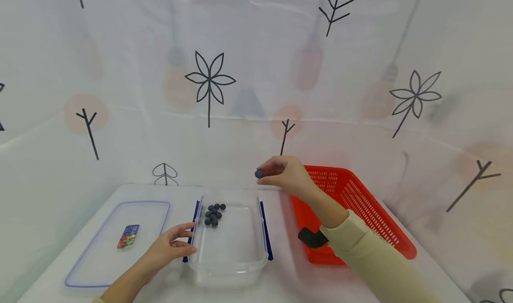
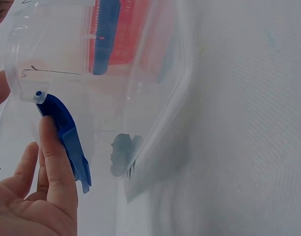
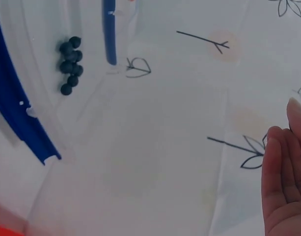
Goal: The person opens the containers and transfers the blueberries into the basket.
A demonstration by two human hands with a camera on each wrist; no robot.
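Note:
A clear plastic box [image 1: 240, 265] with blue side latches stands in front of me. Several dark blueberries [image 1: 213, 214] are clustered near its left wall, seen also as a dark group [image 3: 70, 65] in the right wrist view. My right hand [image 1: 290, 176] is raised over the box's back right corner and pinches one blueberry [image 1: 259, 173] between thumb and fingers. With its fingers fairly straight, my left hand [image 1: 168, 247] touches the box's left side. The left wrist view shows those fingers [image 2: 56, 162] against a blue latch [image 2: 67, 132].
A red perforated basket [image 1: 301, 214] stands to the right, under my right forearm. On the left lies a clear lid [image 1: 94, 249] with a blue edge and a colourful label [image 1: 128, 237]. A patterned white curtain [image 1: 248, 147] closes off the back.

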